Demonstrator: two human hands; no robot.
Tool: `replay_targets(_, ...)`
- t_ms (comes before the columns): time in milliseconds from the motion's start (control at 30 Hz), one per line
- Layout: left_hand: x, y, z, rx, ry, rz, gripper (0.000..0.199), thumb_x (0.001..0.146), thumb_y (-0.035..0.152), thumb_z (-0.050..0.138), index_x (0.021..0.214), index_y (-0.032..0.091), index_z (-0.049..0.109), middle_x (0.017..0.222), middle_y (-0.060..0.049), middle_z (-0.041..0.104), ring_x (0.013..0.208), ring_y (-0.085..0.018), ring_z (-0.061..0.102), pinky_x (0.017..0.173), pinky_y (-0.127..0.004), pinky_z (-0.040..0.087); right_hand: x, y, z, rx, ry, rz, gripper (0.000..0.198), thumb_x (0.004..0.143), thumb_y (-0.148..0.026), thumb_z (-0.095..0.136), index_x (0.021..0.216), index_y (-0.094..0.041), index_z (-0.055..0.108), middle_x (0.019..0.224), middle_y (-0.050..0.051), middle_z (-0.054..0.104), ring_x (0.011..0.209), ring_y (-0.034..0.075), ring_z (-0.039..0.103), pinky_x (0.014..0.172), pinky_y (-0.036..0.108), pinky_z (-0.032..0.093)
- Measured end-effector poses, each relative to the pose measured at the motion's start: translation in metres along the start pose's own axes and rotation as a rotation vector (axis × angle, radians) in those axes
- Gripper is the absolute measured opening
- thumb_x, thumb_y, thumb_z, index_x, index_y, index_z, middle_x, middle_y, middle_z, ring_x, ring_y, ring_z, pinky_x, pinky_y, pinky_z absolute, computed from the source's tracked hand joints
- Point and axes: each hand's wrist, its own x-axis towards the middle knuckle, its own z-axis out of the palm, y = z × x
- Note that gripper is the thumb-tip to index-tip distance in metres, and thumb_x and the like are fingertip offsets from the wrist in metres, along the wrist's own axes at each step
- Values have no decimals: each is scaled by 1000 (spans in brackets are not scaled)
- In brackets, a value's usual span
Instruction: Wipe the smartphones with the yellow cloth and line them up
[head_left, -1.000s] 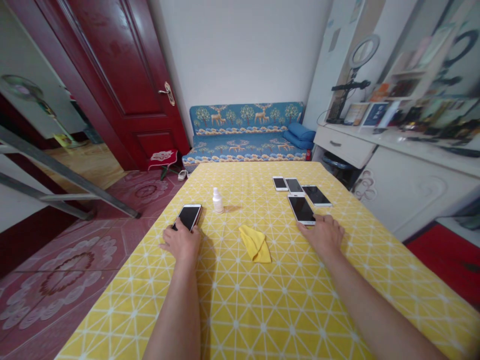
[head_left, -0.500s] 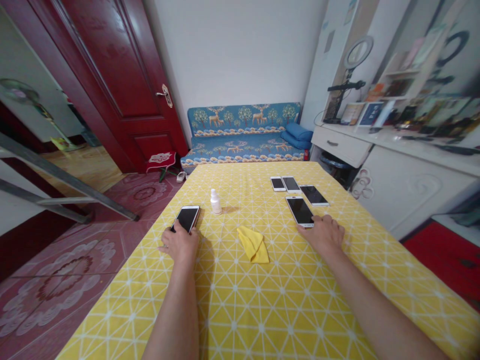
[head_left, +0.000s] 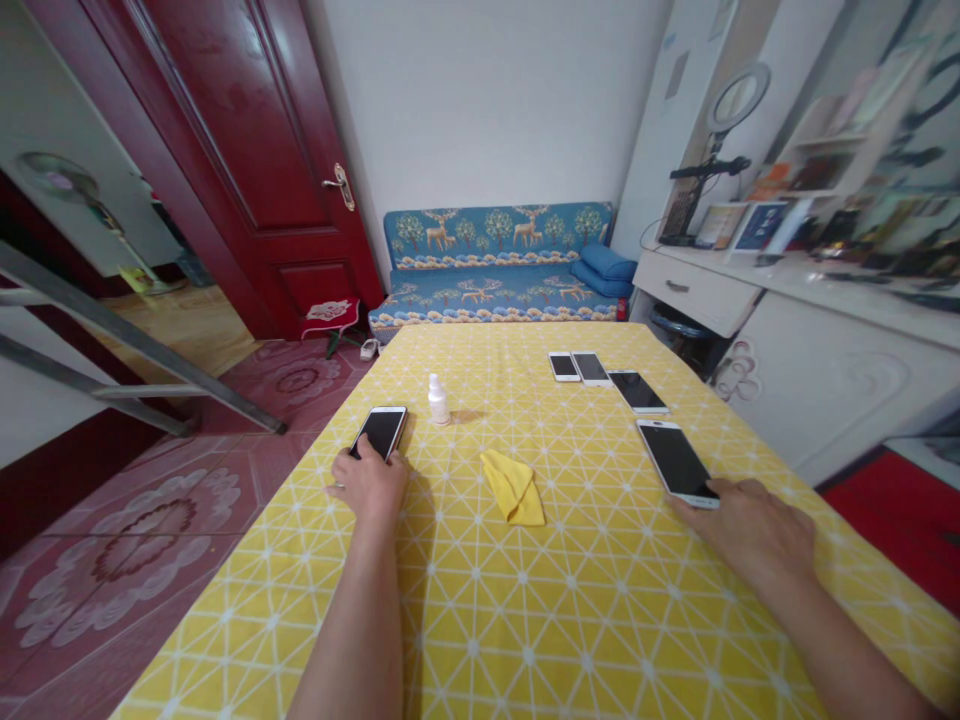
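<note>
My left hand (head_left: pixel 369 480) grips the lower end of a white-edged smartphone (head_left: pixel 384 432) at the table's left side, thumb over its dark screen. Over on the right, my right hand (head_left: pixel 761 525) is closed on the near end of a larger white smartphone (head_left: pixel 675 460), its dark screen facing up. Beyond that phone lie a small white phone (head_left: pixel 564 367), another white phone (head_left: pixel 592 369) beside it and a dark-screened phone (head_left: pixel 637 391). A folded yellow cloth (head_left: pixel 513 488) rests between my hands. Near the left phone stands a small white bottle (head_left: pixel 439 402), upright.
A yellow patterned cloth covers the table (head_left: pixel 495 640). Behind it stands a blue sofa (head_left: pixel 480 290) with deer on its cover. To the right is a white dresser (head_left: pixel 825 340) with many items on top. A red stool (head_left: pixel 330 315) sits by the door (head_left: pixel 255 150).
My right hand has moved right and nearer with the large white phone, away from the other phones. My left hand keeps its hold. The view has shifted slightly.
</note>
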Motion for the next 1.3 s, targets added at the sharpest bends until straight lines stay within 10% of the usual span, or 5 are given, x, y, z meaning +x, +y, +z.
replay_targets(367, -1, 1, -4, -33, -1, -4, 57, 83, 40, 52, 134, 15, 46, 131, -23, 44, 125, -39, 40, 101, -61, 29, 72, -19, 17, 85, -18, 32, 64, 75, -64, 53, 114, -16, 68, 112, 18, 60, 105, 37, 58, 86, 46, 41)
replay_targets(1033, 3, 0, -21, -62, 73, -62, 81, 65, 46, 71, 137, 21, 44, 118, -20, 57, 111, -38, 53, 89, -48, 43, 50, -101, 38, 293, 183, -166, 51, 79, -52, 64, 114, -15, 67, 109, 13, 61, 103, 30, 55, 87, 41, 38)
replay_targets(1300, 9, 2, -15, -439, 260, -124, 85, 64, 45, 73, 136, 12, 43, 125, -19, 55, 119, -33, 52, 102, -45, 39, 15, -129, 17, 692, 306, -427, 41, 88, -48, 53, 113, -18, 65, 113, 11, 59, 106, 26, 56, 91, 38, 41)
